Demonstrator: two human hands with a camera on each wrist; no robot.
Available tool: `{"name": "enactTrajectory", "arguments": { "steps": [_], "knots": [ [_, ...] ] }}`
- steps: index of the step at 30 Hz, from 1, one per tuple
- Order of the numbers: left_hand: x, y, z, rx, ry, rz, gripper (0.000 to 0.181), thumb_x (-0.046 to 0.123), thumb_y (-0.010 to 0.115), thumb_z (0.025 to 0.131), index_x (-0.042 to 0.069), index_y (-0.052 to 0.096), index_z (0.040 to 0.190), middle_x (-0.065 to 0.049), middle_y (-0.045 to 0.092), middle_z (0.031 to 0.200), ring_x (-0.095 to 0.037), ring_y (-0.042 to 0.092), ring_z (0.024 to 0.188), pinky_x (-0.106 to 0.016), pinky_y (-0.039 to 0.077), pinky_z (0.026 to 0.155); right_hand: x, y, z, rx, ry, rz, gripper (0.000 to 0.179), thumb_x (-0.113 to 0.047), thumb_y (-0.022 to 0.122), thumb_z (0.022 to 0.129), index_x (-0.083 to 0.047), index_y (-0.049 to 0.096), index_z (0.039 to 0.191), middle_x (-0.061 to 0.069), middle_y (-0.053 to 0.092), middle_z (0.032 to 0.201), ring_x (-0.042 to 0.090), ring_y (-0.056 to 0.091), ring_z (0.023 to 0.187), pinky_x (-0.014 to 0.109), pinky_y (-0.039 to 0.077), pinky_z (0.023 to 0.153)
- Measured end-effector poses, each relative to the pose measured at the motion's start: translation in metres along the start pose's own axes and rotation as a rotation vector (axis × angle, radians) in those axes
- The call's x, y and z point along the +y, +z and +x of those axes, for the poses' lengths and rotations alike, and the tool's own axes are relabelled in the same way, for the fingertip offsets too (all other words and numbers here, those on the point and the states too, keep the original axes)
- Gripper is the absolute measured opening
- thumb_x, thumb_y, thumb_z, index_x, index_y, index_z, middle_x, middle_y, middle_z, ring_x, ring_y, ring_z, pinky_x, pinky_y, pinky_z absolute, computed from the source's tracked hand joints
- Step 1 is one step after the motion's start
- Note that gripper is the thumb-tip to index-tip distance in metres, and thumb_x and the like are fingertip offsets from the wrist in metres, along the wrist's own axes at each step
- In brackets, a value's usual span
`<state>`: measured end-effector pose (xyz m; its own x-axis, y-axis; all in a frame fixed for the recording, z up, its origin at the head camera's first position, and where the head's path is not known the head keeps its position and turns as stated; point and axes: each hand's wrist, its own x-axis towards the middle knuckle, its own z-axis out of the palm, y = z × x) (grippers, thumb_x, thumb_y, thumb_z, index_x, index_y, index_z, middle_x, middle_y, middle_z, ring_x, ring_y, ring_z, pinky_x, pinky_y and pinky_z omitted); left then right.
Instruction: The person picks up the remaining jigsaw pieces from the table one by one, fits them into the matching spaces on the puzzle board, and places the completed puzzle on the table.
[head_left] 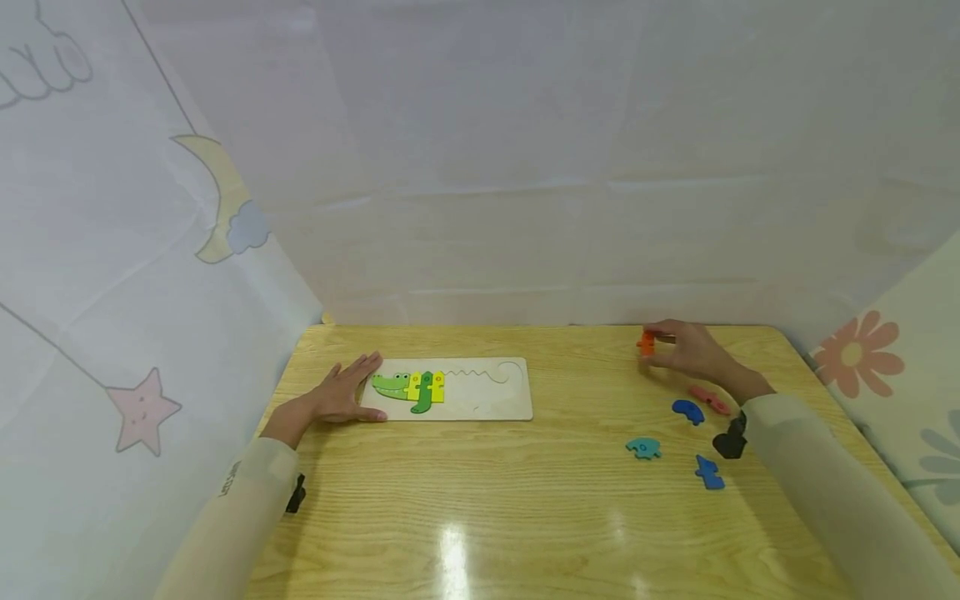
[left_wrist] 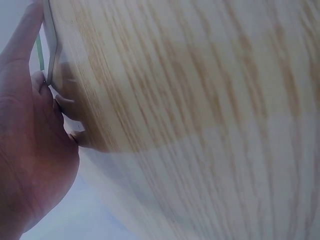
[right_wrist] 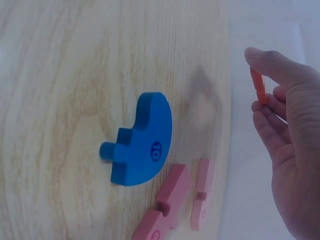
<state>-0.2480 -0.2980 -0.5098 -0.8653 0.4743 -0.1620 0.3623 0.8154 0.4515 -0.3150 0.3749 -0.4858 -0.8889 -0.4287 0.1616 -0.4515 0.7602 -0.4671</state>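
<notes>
Pinching an orange piece [head_left: 646, 345] between its fingers, the right hand [head_left: 690, 352] shows in head view; the left hand [head_left: 347, 390], fingers spread, touches the puzzle board [head_left: 487, 406]. Left wrist: board edge beside the fingers. Right wrist: blue piece [right_wrist: 152, 145] lower left of the fingers.

Count by kind. Hands: two, left hand [head_left: 347, 392] and right hand [head_left: 693, 354]. Boards: one puzzle board [head_left: 491, 406]. Pieces on it: four, being two green pieces [head_left: 392, 385] and two yellow pieces [head_left: 438, 388]. Pieces off it: six, being one orange piece [head_left: 647, 344], one teal piece [head_left: 643, 448], two blue pieces [head_left: 708, 475], two pink pieces [right_wrist: 172, 189] (distinct in right wrist view). Tables: one table [head_left: 525, 500]. Wall prints include one moon [head_left: 215, 171], one star [head_left: 142, 410], two flowers [head_left: 852, 354].
</notes>
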Motion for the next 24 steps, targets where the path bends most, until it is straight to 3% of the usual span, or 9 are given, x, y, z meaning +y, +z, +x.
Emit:
{"name": "enactTrajectory", "arguments": {
  "steps": [5,10,16,24],
  "knots": [
    [-0.011,0.007,0.001,0.026,0.027,-0.015,0.120,0.065,0.077,0.088,0.002,0.014,0.170,-0.020,0.009,0.177,-0.046,0.007,0.162,-0.076,-0.001,0.122,-0.010,0.000,0.000,0.003,-0.032,0.009,0.067,-0.015,0.091,0.086,0.011,0.062,0.141,0.032,0.065,0.137,0.049,0.067,0.121,0.062,0.054,0.098],
    [-0.006,0.004,0.000,0.036,0.040,-0.042,0.121,0.063,0.079,0.087,-0.002,0.018,0.168,-0.025,0.012,0.175,-0.050,0.009,0.160,-0.079,0.000,0.120,-0.014,0.002,0.001,0.018,-0.086,0.026,0.066,-0.010,0.091,0.084,0.012,0.062,0.139,0.032,0.066,0.134,0.050,0.068,0.119,0.062,0.055,0.096],
    [-0.009,0.007,-0.001,0.019,0.027,-0.024,0.121,0.065,0.077,0.088,0.001,0.015,0.169,-0.022,0.009,0.176,-0.047,0.007,0.162,-0.076,-0.002,0.122,-0.017,0.007,0.003,0.036,-0.161,0.010,0.066,-0.008,0.092,0.082,0.012,0.063,0.138,0.030,0.068,0.132,0.048,0.069,0.116,0.060,0.056,0.094],
    [-0.005,0.002,0.001,0.023,0.027,-0.055,0.122,0.062,0.081,0.086,-0.002,0.017,0.168,-0.024,0.011,0.176,-0.049,0.007,0.161,-0.078,-0.003,0.121,-0.031,0.010,0.005,0.038,-0.169,-0.016,0.067,-0.011,0.093,0.082,0.010,0.064,0.138,0.027,0.069,0.129,0.047,0.070,0.116,0.061,0.057,0.094]
  ]
}}
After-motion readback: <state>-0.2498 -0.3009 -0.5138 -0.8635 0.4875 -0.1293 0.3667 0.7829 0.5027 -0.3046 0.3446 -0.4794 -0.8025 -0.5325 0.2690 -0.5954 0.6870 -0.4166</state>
